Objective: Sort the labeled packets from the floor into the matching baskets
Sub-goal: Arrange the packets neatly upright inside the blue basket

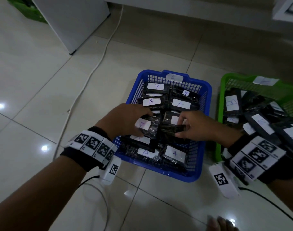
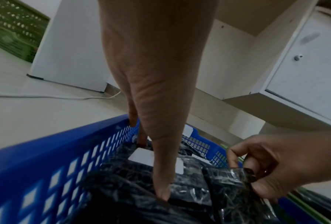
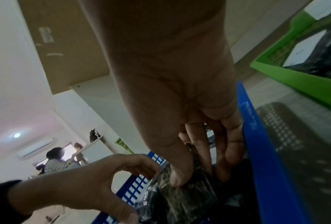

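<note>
White cable [image 1: 99,64] across pale floor tiles [image 1: 34,80], white cabinet [image 1: 72,22] behind, another green crate [image 1: 25,9] far left.

My left hand [image 1: 125,119] and right hand [image 1: 199,125] are bare, as are my forearms. Each wrist carries a black fabric band [image 1: 79,157] faced with a row of white tiles [image 1: 92,143] printed with black square markers. A white camera housing [image 1: 111,171] bearing one marker hangs beneath each band, trailing a thin black cable [image 1: 87,180].
</note>
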